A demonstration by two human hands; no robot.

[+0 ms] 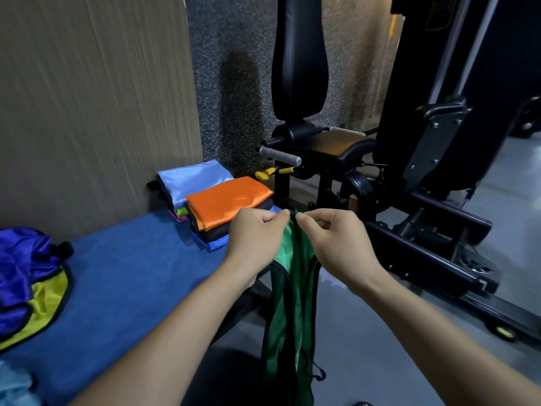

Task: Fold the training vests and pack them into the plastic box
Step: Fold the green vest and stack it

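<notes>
One green vest (292, 303), two pinching hands

The green vest (289, 312) runs off the bottom edge, so no telling how long it hangs. Its top is bunched inside the pinch of the left hand (257, 238) and right hand (336, 241), so the shoulder straps are hidden there. The purple and yellow vests (26, 282) at the bench's left end are cut by the frame. Under the orange folded vest (228, 200) the stack only shows its edges. No plastic box shows anywhere.
</notes>
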